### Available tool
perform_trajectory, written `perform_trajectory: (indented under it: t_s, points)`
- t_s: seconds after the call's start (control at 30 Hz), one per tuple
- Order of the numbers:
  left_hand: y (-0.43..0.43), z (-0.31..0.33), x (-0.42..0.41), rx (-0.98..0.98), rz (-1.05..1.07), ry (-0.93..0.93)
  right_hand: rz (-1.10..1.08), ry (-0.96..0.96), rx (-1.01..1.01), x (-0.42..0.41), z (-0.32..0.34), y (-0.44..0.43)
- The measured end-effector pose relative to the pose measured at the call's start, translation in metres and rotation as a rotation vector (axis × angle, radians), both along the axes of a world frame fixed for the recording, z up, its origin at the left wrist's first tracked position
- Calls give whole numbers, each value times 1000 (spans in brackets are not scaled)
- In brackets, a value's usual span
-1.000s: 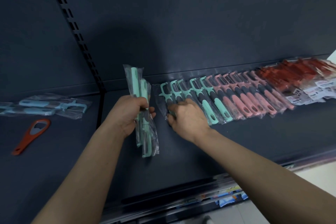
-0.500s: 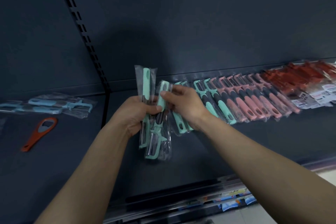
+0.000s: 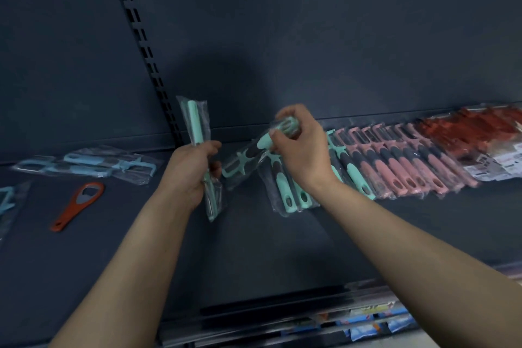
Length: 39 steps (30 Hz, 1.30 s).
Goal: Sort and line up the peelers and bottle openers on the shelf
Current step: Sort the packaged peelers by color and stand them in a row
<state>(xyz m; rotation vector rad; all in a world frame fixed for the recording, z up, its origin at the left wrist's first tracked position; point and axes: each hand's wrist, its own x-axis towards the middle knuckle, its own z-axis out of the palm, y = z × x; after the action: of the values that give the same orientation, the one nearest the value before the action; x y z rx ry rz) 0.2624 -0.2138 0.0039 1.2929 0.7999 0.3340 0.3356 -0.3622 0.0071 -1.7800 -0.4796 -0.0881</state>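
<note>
Farthest left on the dark grey metal shelf (image 3: pixel 254 248) lie light-blue peelers in clear sleeves (image 3: pixel 84 167), a flat orange bottle opener (image 3: pixel 76 205) just in front. The left hand (image 3: pixel 192 172) clenches an upright bagged mint-green peeler (image 3: pixel 195 124). The right hand (image 3: pixel 302 150) pinches a tilted mint-and-black bagged peeler (image 3: pixel 248 158) above the shelf. Rows of mint peelers (image 3: pixel 293 195), pink peelers (image 3: pixel 401 167) and red peelers (image 3: pixel 466 130) follow.

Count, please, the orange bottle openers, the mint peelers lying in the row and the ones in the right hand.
orange bottle openers: 1
mint peelers lying in the row: 4, some partly behind the right hand
mint peeler held by the right hand: 1
Total: 6
Not counted: the mint pack in the left hand.
</note>
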Motion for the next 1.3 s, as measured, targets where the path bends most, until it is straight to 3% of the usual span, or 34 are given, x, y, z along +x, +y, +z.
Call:
perform_trajectory:
  t_s: [0.37,0.6,0.9,1.2,1.3]
  points:
    - [-1,-1,-5,-33,-117,-38,10,-289,-834,-21,-25,-13]
    - [9,-8,-14,14,-131,-46,-99,-338,-864,-47,-33,3]
    - [8,-10,-33,375,-222,31,-17,-371,-951,-49,-49,8]
    - [-9,-8,-54,471,-214,27,84,-457,-1009,-33,-60,4]
    - [-10,-7,-55,697,-274,21,80,-464,-999,-27,-57,2]
